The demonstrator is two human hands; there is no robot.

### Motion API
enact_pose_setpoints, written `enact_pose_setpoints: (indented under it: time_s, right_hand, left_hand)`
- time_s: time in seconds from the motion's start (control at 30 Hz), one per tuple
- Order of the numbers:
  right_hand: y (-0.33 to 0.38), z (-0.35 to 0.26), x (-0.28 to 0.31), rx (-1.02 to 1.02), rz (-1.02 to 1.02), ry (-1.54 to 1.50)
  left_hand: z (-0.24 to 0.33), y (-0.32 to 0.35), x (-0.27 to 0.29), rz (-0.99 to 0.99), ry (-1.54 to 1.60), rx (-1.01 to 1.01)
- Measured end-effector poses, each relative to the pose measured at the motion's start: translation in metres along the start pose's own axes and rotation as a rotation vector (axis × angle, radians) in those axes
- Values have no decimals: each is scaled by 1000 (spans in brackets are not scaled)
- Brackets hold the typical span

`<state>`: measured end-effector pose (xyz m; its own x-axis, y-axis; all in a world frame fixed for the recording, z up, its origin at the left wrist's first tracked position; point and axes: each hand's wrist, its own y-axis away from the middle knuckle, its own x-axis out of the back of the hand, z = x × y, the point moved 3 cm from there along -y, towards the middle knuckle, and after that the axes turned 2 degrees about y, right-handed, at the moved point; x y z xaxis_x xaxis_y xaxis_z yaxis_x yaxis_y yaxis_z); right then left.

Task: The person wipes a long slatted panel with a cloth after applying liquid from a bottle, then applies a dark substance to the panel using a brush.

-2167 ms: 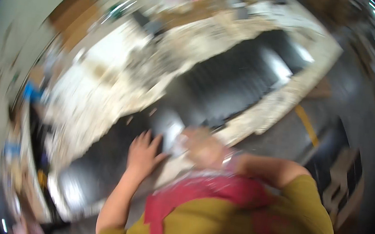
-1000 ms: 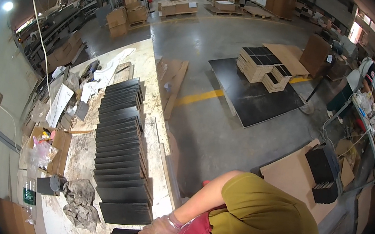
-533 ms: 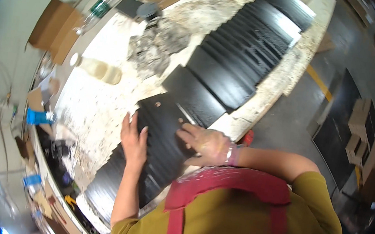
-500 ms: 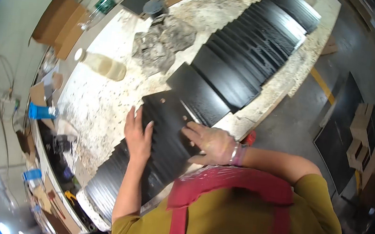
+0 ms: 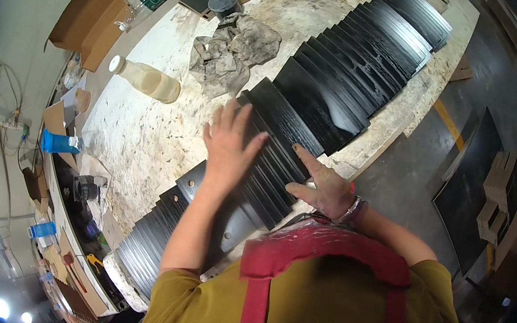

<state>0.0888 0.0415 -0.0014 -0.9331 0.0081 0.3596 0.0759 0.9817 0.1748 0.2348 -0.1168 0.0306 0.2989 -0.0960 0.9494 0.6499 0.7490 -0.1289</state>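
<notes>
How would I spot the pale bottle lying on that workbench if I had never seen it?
Start at the long speckled workbench with its row of overlapping black panels. Look left of the crumpled grey rag, away from the left hand. The bottle lies on its side there, the only cream-coloured, white-capped thing on the bare top.

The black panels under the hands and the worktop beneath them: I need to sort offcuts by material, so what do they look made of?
The black panels look like wood or wood-based board with a dark, slightly glossy coating: grain-like streaks and a sheen show, but the core is hidden. The worktop looks like bare chipboard or strand board, pale, speckled and matt. Both hands lie flat on the panels.
</notes>
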Motion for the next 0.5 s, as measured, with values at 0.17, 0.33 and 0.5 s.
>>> enact_pose_setpoints:
  time_s: [0.17, 0.33, 0.5]
  right_hand:
    - [-3, -1, 1, -15, 21, 131]
    - [-1, -11, 2, -36, -11, 196]
    - [5, -9, 12, -57, 198, 231]
  left_hand:
    - [-16, -89, 5, -13, 236, -153]
    - [-57, -151, -62, -611, 518, 33]
    - [-53, -164, -78, -693, 806, 61]
